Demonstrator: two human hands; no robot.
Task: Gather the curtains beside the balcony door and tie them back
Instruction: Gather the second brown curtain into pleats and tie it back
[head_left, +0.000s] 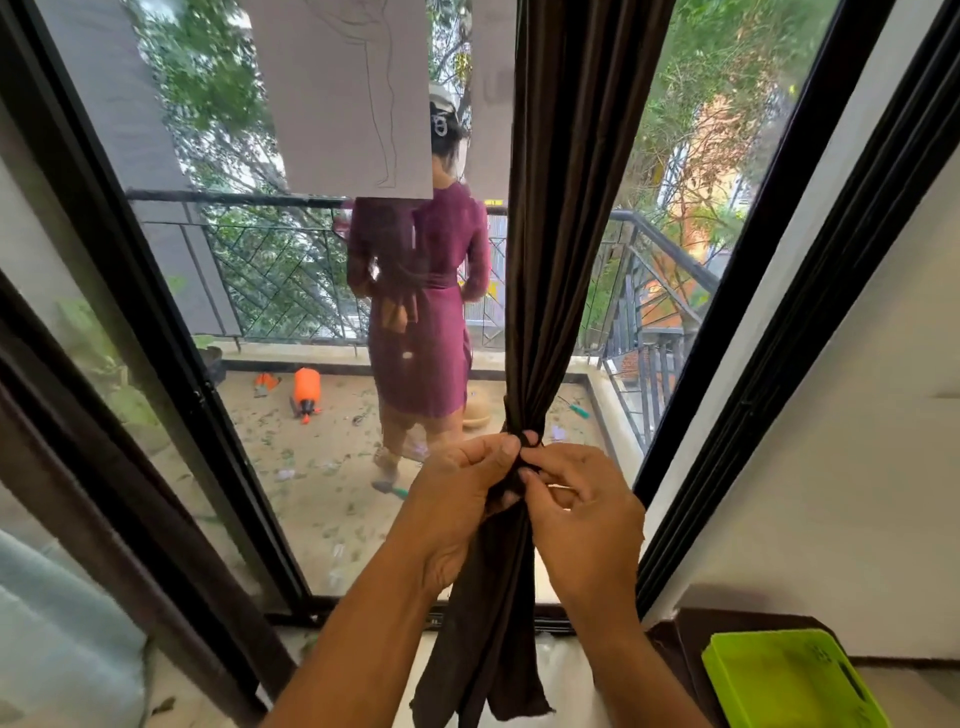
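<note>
Fingers (506, 448) of the left hand (457, 499) curl round the gathered dark brown curtain (561, 218), thumb tip pressed against the bunched waist of the cloth. Opposite it, the right hand (582, 514) pinches the same knot-like bunch (522, 441), its fingertips meeting the left thumb there. Both forearms rise from the bottom edge, palms turned toward each other, wrists slightly bent. Above the hands the curtain hangs in tight folds before the glass balcony door (701, 249); below them it falls in loose tails to the floor. Through the glass a person in a purple dress (426, 312) stands on the balcony, back turned. A lime green tray (779, 680) lies at lower right.
</note>
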